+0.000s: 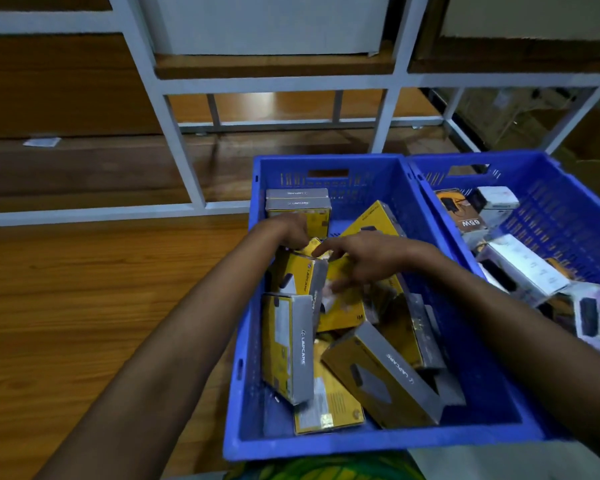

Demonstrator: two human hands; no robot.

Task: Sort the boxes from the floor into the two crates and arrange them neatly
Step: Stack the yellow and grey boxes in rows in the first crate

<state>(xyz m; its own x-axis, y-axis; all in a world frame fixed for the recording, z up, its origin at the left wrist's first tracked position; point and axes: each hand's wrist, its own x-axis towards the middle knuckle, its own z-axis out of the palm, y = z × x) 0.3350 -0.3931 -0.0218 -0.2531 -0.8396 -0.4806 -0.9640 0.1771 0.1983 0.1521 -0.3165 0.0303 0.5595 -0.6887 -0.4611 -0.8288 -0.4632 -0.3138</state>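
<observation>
Many yellow-grey boxes (288, 344), jumbled, blue crate (326, 445)

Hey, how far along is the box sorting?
Sorting looks done: no boxes on the visible floor, yellow Lapcare boxes fill the left crate, mostly white boxes the right crate. In hand: the left hand grips and the right hand touches a tilted yellow box. Remaining: only the two stacked boxes at the far corner look neat; the rest lie jumbled.
</observation>
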